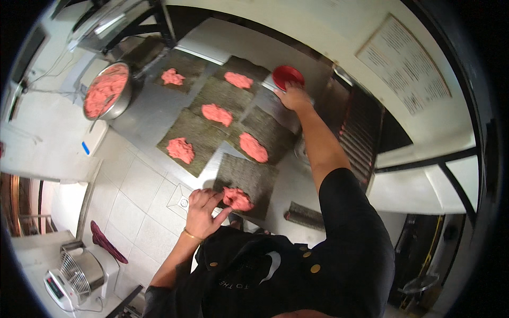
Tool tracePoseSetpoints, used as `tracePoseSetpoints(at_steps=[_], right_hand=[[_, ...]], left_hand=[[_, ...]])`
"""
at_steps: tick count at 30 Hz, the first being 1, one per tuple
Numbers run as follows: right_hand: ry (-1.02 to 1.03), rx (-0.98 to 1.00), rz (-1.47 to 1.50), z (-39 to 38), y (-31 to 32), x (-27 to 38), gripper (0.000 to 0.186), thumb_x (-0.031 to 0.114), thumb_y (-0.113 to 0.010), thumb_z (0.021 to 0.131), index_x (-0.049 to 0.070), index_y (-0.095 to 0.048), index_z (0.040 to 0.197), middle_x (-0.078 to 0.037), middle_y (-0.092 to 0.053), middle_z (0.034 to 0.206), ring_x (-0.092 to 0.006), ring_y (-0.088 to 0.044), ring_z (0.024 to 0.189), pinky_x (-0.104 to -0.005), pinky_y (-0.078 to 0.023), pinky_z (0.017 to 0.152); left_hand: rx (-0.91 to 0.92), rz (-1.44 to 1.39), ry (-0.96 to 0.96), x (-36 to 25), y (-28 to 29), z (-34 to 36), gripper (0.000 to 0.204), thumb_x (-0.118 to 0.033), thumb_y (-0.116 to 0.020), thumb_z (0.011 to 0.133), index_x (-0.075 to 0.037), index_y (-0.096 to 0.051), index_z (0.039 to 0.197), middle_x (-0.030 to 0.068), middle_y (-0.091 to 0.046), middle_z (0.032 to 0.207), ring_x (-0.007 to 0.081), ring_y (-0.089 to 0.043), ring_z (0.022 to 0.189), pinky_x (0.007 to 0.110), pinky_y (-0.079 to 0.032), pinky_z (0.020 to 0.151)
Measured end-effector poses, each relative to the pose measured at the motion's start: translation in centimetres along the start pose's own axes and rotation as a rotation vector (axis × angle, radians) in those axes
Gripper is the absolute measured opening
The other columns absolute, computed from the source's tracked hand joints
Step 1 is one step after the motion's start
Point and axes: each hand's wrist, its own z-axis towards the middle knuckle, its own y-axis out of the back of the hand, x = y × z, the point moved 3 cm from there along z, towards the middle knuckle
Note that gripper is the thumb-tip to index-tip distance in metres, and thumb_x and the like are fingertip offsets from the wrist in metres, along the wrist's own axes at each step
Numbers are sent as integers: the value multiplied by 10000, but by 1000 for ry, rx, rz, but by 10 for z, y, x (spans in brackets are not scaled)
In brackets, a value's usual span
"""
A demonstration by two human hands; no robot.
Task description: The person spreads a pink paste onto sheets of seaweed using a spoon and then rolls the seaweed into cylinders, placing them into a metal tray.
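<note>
My right hand [295, 97] reaches to the far side of the counter, its fingertips dipped into a small red bowl [288, 74] and its thumb apart at the rim. What the bowl holds is hidden. Close to my body, my left hand [203, 212] is beside a mound of pink paste [238, 199], its fingers bent at the paste's left edge and the thumb spread away. That mound lies on the near end of a dark green seaweed sheet [249, 175]. Several more sheets, each with a pink mound [217, 114], spread over the metal counter [212, 168].
A steel bowl of pink paste [107, 90] with a utensil in it stands at the far left. A dark seaweed roll [305, 215] lies near me on the right. Rows of dark rolls [360, 138] line the right side. A mixer-like machine [79, 275] stands at lower left.
</note>
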Motion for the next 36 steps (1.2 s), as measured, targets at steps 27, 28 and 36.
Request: tracePoseSetpoints(at_steps=[27,28,36], right_hand=[[-114,-260,389,-477,-6,7,423,385,-732,964,12,-742,1165,-187,-710,1137,-363,-671,1127,-459,-517,1009],[-96,-236,370,-476,-14,16,444,404,-723,965,13,-741,1173,-188,-694,1175,-369,-640,1170,-476,-490,1043],[-126,-153,235,-496,-10,-5,603,549,-601,1013,1,-728,1231,-193,-631,1299,-375,-535,1286,-542,-350,1152]], left_hand=[[461,69,-508,-91,-152,37,428,-188,-732,893,-88,-727,1309,132,-673,1211,356,-587,1236,480,-464,1072],[473,92,-490,-92,-162,46,427,-186,-717,899,-101,-729,1317,129,-675,1222,352,-586,1241,482,-463,1072],[593,306,-470,-117,-182,61,399,-109,-653,879,-155,-794,1249,113,-680,1275,338,-570,1269,481,-439,1099]])
